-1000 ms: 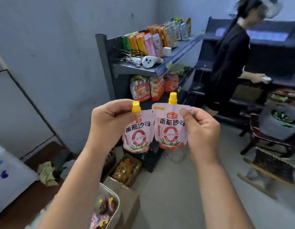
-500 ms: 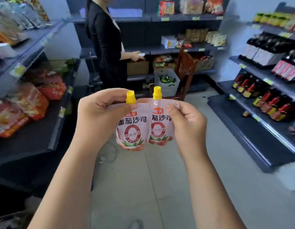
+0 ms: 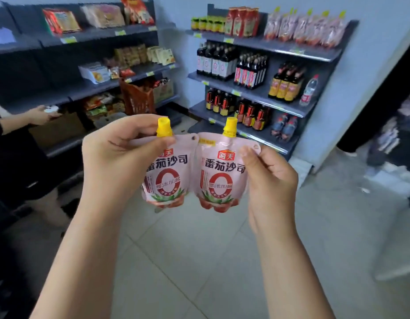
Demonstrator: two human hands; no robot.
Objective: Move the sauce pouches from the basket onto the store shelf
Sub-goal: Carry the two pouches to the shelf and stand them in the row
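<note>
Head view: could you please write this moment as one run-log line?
left hand: grips left pouch | right hand: pinches right pouch | both: upright, side by side | shelf: ahead, not yet reached

A shop: stocked shelves (image 3: 263, 97) with price tags (image 3: 235, 92)

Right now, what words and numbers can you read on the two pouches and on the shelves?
"海天": red badge on the right pouch, held by the right hand; partly under the thumb on the left pouch, held by the left hand.
"番茄沙司": both pouches.
"0": red ring, both pouches.
Smaller print, shelf price tags and bottle labels: too blurred.
</note>
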